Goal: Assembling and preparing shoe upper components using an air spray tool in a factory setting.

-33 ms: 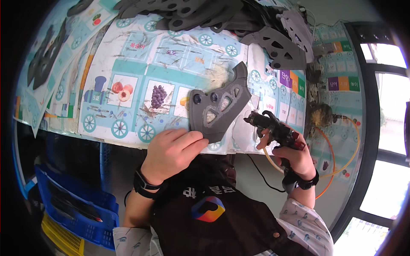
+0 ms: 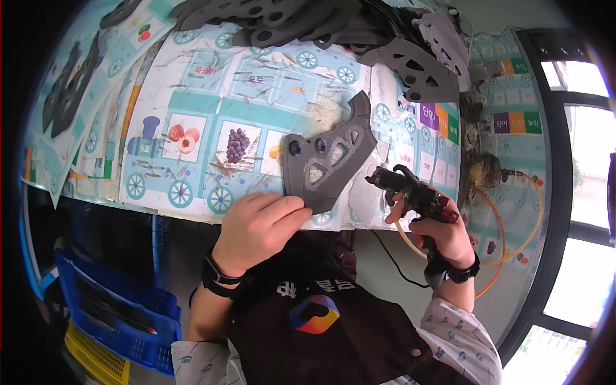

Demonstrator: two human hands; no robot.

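Observation:
A flat, curved dark grey piece [image 2: 346,174] with round and long cut-outs lies on the paper-covered table near its front edge. My left hand [image 2: 260,231] pinches its lower corner between thumb and fingers. To the right of the piece, my right hand [image 2: 446,236] is wrapped round a black spray gun [image 2: 414,194]. The gun's nozzle points left toward the piece, apart from it. A pale yellow hose [image 2: 405,239] hangs below the gun. Whether its trigger is pressed I cannot tell.
Similar dark pieces [image 2: 289,22] are heaped at the table's far side, with one separate piece [image 2: 417,70] at far right. More pieces [image 2: 70,90] lie at far left. Blue crates [image 2: 122,289] and a yellow crate [image 2: 96,356] stand below left. An orange hose [image 2: 502,237] hangs at right.

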